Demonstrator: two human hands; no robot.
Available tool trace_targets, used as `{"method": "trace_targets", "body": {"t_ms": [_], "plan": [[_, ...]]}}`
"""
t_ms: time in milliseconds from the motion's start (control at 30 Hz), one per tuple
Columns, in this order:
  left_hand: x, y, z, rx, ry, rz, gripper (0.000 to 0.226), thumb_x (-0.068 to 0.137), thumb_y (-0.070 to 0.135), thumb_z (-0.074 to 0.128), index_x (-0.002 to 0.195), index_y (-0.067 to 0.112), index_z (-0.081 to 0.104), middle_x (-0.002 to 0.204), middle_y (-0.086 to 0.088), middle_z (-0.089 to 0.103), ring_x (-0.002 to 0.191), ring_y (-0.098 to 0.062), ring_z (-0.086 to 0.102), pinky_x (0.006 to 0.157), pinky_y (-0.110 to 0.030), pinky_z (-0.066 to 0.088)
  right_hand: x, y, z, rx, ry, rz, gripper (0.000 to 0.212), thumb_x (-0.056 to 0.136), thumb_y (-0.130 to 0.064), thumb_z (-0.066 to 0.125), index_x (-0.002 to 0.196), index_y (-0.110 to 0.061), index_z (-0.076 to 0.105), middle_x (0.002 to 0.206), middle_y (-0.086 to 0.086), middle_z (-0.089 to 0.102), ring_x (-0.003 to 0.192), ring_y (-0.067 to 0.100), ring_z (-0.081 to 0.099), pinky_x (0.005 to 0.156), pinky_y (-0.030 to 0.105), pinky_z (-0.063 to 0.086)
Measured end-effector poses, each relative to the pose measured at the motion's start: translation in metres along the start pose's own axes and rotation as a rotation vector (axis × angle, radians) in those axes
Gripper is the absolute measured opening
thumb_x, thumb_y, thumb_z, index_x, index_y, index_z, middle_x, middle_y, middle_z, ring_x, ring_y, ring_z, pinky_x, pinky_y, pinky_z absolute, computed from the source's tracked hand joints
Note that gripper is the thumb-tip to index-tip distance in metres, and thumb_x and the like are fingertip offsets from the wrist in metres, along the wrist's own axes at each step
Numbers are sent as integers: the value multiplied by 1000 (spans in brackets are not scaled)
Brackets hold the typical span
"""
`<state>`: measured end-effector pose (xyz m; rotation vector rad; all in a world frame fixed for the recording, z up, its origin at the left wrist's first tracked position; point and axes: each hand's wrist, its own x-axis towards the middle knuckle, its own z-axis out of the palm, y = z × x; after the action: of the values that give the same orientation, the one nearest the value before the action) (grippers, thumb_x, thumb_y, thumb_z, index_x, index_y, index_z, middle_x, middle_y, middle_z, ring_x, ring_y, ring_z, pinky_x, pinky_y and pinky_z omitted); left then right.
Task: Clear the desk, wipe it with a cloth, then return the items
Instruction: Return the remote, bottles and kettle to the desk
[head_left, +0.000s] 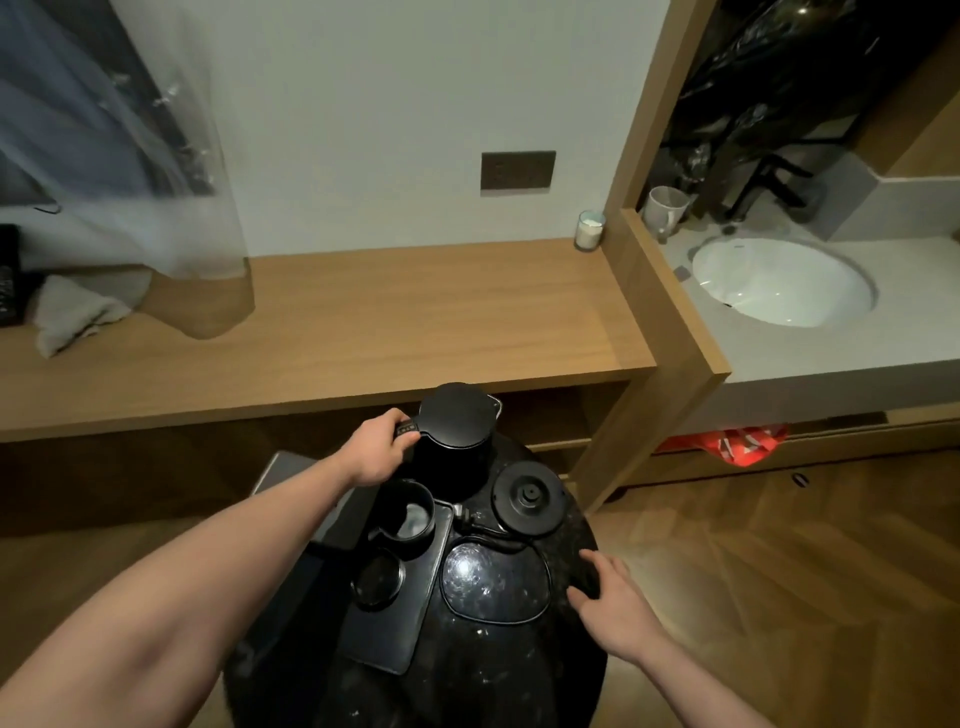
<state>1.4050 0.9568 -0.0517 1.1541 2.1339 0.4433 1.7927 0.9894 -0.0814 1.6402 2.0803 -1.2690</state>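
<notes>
Head view: the black kettle (457, 441), on the far edge of the round dark table (498, 675), is gripped by its handle in the left hand (376, 449), probably for carrying. The right hand (610, 597) rests flat, fingers straight, seemingly steadying the table. The wooden desk (363, 322) lies beyond.

No words or numbers can be read here. The black kettle (457, 436) has a small strip of tiny marks on its handle, right by the left hand (376, 448) that grips it, but they are too small to read. To the right of the kettle, a red bag (727, 441) has white marks, too blurry to read.
</notes>
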Motion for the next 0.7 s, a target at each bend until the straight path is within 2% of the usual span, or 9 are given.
{"method": "trace_targets", "body": {"t_ms": [133,233,367,467,633,700], "plan": [[-7,17,7,-53,89,-34,25,104,35,57,122,18,55,110,-6,68,99,-24,64,87,-39,52,28,-3,-12,-29,-18,-17,64,99,-36,63,156,-23,37,157,-1,36,143,20,42,119,34,35],[-15,33,11,-109,213,-51,29,103,35,57,125,15,56,115,-8,69,106,-28,64,88,-38,49,48,-9,-16,-19,-25,-24,66,97,-35,66,155,-20,38,155,3,38,142,23,43,118,34,34],[-38,60,7,-235,371,-83,30,104,34,57,126,15,57,107,-5,68,92,-24,62,81,-37,45,78,-16,-16,47,-18,21,68,94,-33,72,151,-16,40,150,10,43,139,27,46,117,35,35],[-60,75,2,-304,463,-87,26,104,36,55,123,18,57,100,-1,69,89,-22,63,80,-40,49,101,-19,-14,102,5,86,81,87,-37,79,153,-13,37,151,13,43,140,31,45,117,39,37],[-100,89,-3,-383,564,-121,16,105,37,54,114,25,57,93,9,67,82,-14,65,68,-30,45,134,-23,-5,162,38,154,117,74,-48,89,160,-6,23,159,17,36,147,36,37,120,42,35],[-116,90,-4,-401,587,-150,14,105,38,54,114,28,56,94,12,68,84,-11,67,69,-27,46,143,-25,5,186,47,200,121,71,-51,90,159,-4,22,159,18,37,146,37,38,119,44,36]]}}
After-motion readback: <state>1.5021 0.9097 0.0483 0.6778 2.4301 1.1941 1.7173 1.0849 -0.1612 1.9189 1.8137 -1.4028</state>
